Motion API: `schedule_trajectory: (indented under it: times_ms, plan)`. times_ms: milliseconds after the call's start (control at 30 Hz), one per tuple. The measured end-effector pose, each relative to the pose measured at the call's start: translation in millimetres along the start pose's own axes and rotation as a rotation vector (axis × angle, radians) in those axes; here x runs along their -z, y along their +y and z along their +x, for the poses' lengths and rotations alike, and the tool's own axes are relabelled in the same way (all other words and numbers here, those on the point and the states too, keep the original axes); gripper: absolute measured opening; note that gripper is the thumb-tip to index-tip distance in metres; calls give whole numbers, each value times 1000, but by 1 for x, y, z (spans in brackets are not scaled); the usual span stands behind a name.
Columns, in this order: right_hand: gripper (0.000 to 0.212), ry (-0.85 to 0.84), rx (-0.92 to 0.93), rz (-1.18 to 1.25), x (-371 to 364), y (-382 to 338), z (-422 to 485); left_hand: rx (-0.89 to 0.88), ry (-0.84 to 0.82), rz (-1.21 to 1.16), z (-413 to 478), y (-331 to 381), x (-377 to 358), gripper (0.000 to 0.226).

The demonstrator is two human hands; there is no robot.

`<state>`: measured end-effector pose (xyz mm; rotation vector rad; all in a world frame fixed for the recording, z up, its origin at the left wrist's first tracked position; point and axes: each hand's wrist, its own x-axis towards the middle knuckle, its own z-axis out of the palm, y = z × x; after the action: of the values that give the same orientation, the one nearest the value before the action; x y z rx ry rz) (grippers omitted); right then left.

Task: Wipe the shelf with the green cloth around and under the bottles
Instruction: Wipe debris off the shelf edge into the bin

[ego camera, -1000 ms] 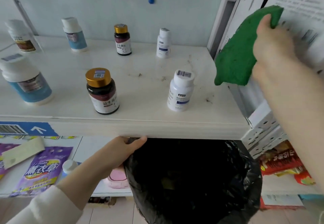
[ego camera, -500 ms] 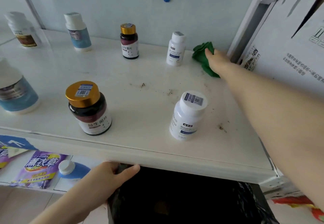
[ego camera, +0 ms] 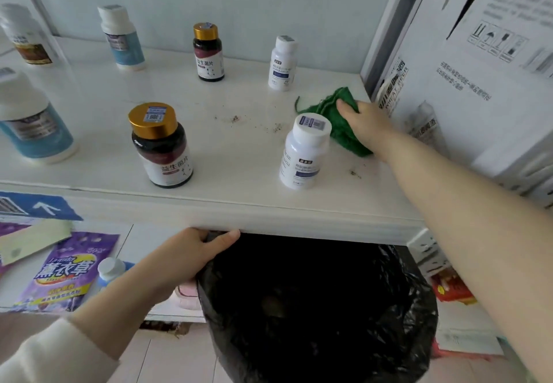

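Crumpled green cloth (ego camera: 333,113) on white shelf (ego camera: 239,155), right end, just behind white plastic bottle (ego camera: 303,158); right hand (ego camera: 368,123) presses it, fingers flat — soft, limp, likely bunches; hold from above; left hand (ego camera: 185,258) fingers clench black plastic bag (ego camera: 314,307) rim.

A smooth, glossy white finish is shown by the shelf (ego camera: 239,158). The cloth (ego camera: 324,108) is seen as rough, matt green fabric. The near white bottle (ego camera: 302,155) is made of satin plastic; the dark bottle (ego camera: 163,155) has a cap (ego camera: 152,120) finished in shiny gold. The bag (ego camera: 314,307) is formed of crinkled, glossy black plastic; the right-hand box (ego camera: 478,107), of matt cardboard.
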<state>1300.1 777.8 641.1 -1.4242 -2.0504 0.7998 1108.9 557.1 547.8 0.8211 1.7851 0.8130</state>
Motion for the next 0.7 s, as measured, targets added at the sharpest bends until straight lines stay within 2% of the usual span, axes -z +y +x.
schedule_trajectory:
  times_ms: [133,400,633,700]
  plan:
    - [41,36,-11,-48,0,2,-47,-34,-33,-12,-2,0,1,37]
    - [51,35,-61,-76,13,2,-113,-62,-72,-44,-6,3,0,35]
    - [34,-28,-47,-48,16,-2,-178,-64,-73,-20,-4,2,1,39]
    - [34,-21,-80,78,14,3,-190,-64,-75,-22,-4,2,1,40]
